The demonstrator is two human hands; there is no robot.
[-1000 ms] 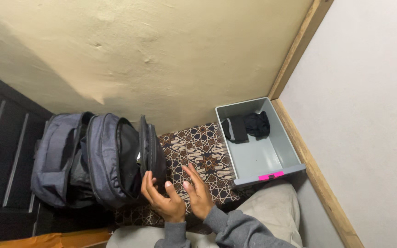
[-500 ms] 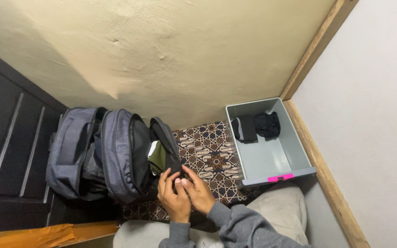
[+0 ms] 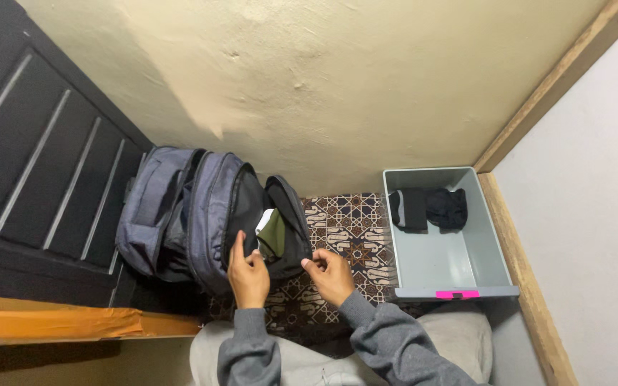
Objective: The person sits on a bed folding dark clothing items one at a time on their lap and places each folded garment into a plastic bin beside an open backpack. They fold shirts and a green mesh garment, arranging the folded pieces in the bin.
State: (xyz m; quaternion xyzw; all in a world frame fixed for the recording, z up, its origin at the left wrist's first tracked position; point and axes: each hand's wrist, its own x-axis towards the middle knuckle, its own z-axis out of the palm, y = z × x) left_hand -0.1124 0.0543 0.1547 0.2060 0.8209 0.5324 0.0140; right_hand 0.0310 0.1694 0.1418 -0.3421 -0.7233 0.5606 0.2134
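Both hands pinch the open pocket of the grey backpack (image 3: 180, 214): left hand (image 3: 248, 275) on its edge, right hand (image 3: 330, 275) on the flap. The fabric looks soft and floppy, best gripped near the zipper.

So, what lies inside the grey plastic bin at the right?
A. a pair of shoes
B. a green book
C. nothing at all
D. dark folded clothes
D: the grey plastic bin holds dark folded clothes at its far end, and the rest of its floor is bare.

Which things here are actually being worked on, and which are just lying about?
In hand: grey fabric backpack, its open front pocket, left hand, right hand.
Lying about: grey plastic bin, black folded clothes, patterned brown mat.
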